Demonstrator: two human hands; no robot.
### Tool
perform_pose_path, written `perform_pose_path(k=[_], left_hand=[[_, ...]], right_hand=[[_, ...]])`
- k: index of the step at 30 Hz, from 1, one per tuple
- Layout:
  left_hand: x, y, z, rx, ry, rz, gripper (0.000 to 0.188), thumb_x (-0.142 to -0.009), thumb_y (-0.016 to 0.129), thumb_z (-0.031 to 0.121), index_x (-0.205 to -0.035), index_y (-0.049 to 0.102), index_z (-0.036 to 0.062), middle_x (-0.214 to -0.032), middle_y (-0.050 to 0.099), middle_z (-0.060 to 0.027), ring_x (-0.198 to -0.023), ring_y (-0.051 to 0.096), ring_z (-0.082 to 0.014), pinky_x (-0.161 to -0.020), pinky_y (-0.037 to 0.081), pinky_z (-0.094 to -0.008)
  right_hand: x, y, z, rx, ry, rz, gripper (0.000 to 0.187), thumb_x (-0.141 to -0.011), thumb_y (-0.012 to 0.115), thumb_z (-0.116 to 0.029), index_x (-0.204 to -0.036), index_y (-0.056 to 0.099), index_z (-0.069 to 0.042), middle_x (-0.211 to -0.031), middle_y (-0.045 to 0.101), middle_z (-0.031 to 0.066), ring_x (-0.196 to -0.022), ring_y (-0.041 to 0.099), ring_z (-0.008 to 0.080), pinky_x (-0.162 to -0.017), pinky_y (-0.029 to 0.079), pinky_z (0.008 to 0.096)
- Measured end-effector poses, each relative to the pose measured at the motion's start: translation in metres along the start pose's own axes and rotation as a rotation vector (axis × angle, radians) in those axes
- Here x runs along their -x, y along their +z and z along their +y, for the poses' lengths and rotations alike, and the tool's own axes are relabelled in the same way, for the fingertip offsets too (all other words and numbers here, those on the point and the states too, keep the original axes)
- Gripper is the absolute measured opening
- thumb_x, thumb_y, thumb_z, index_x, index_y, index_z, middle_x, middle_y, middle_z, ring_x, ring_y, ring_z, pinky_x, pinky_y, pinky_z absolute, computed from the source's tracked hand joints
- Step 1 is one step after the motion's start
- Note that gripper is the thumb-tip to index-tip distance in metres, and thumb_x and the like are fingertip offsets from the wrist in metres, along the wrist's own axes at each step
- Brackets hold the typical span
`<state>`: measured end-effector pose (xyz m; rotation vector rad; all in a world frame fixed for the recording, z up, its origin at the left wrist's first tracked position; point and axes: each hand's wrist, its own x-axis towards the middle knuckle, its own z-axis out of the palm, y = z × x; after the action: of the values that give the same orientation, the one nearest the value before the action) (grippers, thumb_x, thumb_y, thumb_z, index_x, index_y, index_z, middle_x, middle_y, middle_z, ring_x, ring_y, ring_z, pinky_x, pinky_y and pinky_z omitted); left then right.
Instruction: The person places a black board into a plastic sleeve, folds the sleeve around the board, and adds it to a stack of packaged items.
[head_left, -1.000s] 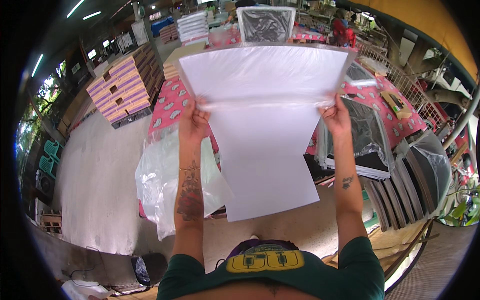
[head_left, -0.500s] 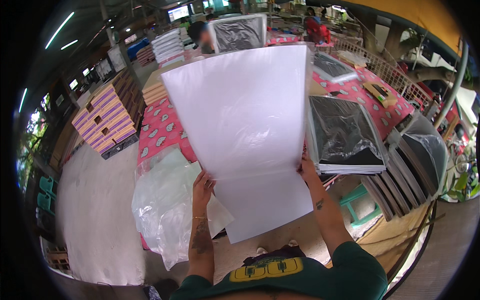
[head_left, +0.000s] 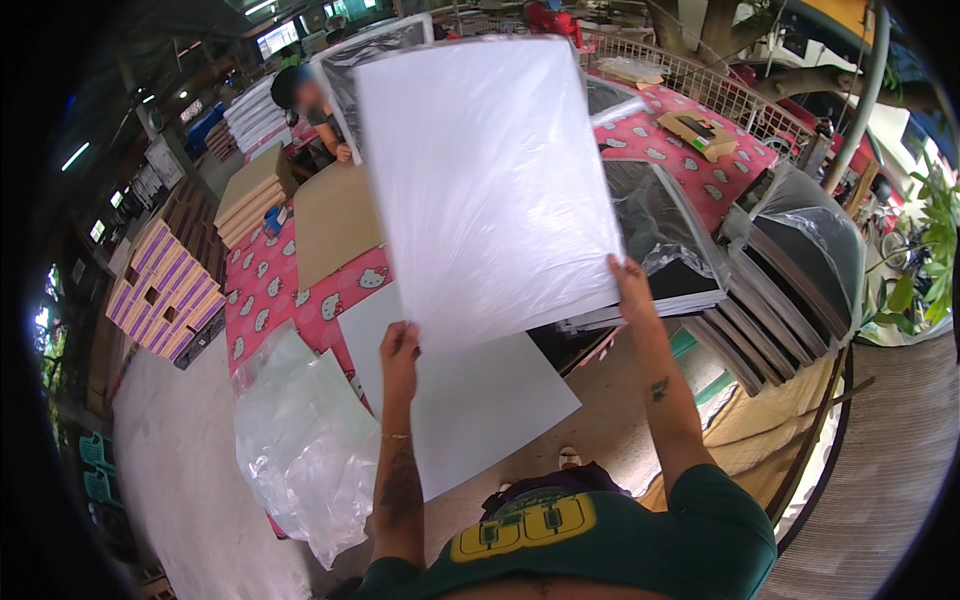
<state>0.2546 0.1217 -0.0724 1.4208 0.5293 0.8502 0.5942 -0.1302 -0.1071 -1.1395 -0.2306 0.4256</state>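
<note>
Gripping a glossy, plastic-wrapped white board (head_left: 490, 180) upright by its bottom corners — left hand (head_left: 400, 350) and right hand (head_left: 628, 285) pinched shut — above a flat grey sheet (head_left: 470, 390) and crinkled bags (head_left: 300, 440).

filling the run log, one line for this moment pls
left hand: grips white sheet bottom edge | right hand: grips its right corner | sheet: raised over table
</note>
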Motion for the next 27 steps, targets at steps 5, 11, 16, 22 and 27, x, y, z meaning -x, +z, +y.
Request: perform_pose_path(k=[5, 11, 16, 22, 27], left_hand=[[-0.022, 0.136, -0.015, 0.018, -0.161, -0.018, 0.021, -0.090, 0.060, 0.025, -0.097, 0.058, 0.0055, -0.073, 0.050, 0.0031, -0.061, 0.050, -0.0055, -0.050, 0.041, -0.0209], [-0.027, 0.240, -0.080, 0.437, -0.472, -0.086, 0.021, -0.091, 0.056, 0.014, -0.105, 0.057, -0.0019, -0.082, 0.057, -0.0049, -0.063, 0.059, -0.0144, -0.055, 0.050, -0.0230], [-0.024, 0.236, -0.104, 0.266, -0.485, 0.000, 0.022, -0.090, 0.054, 0.007, -0.107, 0.055, -0.0064, -0.086, 0.058, -0.0088, -0.068, 0.063, -0.0184, -0.058, 0.054, -0.0262], [-0.019, 0.238, -0.115, 0.208, -0.423, 0.023, 0.018, -0.086, 0.057, 0.005, -0.099, 0.058, -0.0077, -0.079, 0.060, -0.0100, -0.063, 0.063, -0.0184, -0.057, 0.055, -0.0271], [0.023, 0.195, -0.097, 0.140, -0.491, 0.028, 0.012, -0.084, 0.060, 0.004, -0.089, 0.061, -0.0073, -0.074, 0.063, -0.0126, -0.063, 0.065, -0.0197, -0.056, 0.056, -0.0282]], right_hand=[[-0.034, -0.110, -0.068, 0.097, -0.051, 0.174, 0.032, -0.085, 0.069, -0.024, -0.103, 0.062, 0.003, -0.093, 0.064, 0.0073, -0.083, 0.057, 0.0145, -0.077, 0.046, 0.0301], [-0.066, -0.232, -0.084, 0.589, -0.140, 0.394, 0.050, -0.082, 0.068, -0.024, -0.118, 0.054, 0.007, -0.099, 0.063, 0.0147, -0.088, 0.059, 0.0247, -0.082, 0.046, 0.0335], [-0.042, -0.189, -0.073, 1.464, -0.204, 0.491, 0.056, -0.077, 0.070, -0.035, -0.126, 0.053, -0.015, -0.118, 0.053, 0.0158, -0.107, 0.052, 0.0331, -0.087, 0.043, 0.0453], [-0.010, -0.066, -0.017, 1.608, -0.754, -0.059, 0.050, -0.083, 0.059, -0.047, -0.126, 0.052, -0.022, -0.130, 0.046, 0.0132, -0.122, 0.041, 0.0317, -0.097, 0.032, 0.0549], [-0.015, -0.081, 0.032, 1.762, -0.706, -0.040, 0.052, -0.084, 0.057, -0.049, -0.128, 0.051, -0.023, -0.131, 0.049, 0.0137, -0.123, 0.041, 0.0295, -0.098, 0.029, 0.0557]])
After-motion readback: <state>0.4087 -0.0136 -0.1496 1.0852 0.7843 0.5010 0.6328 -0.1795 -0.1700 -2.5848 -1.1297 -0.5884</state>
